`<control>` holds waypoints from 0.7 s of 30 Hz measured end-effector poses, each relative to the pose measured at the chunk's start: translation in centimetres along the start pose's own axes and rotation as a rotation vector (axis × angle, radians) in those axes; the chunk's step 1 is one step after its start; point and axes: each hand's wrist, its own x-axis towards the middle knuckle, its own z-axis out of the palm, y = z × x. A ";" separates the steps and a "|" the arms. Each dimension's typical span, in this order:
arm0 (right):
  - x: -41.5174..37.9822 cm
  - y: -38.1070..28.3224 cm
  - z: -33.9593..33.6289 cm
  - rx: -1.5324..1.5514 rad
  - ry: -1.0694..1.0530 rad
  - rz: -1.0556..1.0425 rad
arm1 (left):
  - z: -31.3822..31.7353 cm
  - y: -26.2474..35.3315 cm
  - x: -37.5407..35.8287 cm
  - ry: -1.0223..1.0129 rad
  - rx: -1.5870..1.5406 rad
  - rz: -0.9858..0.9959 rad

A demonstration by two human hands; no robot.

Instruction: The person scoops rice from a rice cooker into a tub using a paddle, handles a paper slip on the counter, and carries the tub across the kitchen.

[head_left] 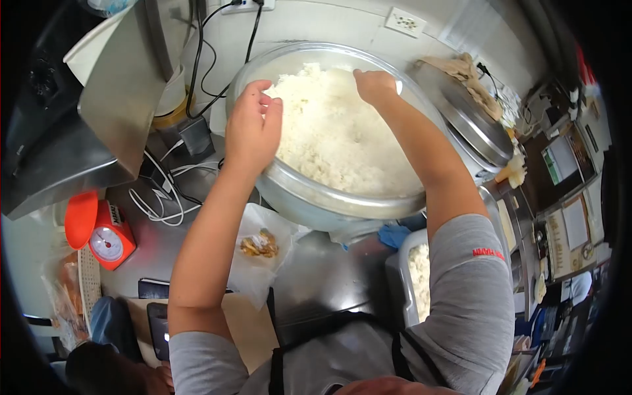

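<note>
A large round metal pot [316,197] full of steaming white rice [329,131] stands against the wall. My left hand [253,128] is over the pot's left rim, fingers bent inward and thumb apart from them; I see nothing in it. Above the rice at the far right side, my right hand [376,87] is closed in a fist. A small white bit shows beside its knuckles, but what the fist holds is hidden. Steam blurs part of the rice.
A round metal lid [471,118] with a cloth leans right of the pot. Below it sits a grey tub [401,263] of rice. A red scale [108,243], white cables [164,197] and a plastic bag with food [260,245] lie left. Another person is partly visible lower left.
</note>
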 end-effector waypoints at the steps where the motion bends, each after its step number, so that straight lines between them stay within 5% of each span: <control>1: 1.1 -0.7 0.7 -0.011 -0.025 -0.012 | 0.0 -0.1 -0.1 0.004 -0.021 0.008; 5: 2.6 0.4 3.1 0.316 -0.070 -0.083 | 0.0 -0.1 -0.2 0.002 -0.143 0.005; 11: 2.0 -0.2 5.4 0.418 -0.047 -0.219 | 0.0 0.1 -0.2 0.005 -0.168 0.022; 21: -3.3 -5.2 -0.9 0.201 -0.171 -0.326 | 0.0 0.0 -0.4 0.044 -0.171 0.012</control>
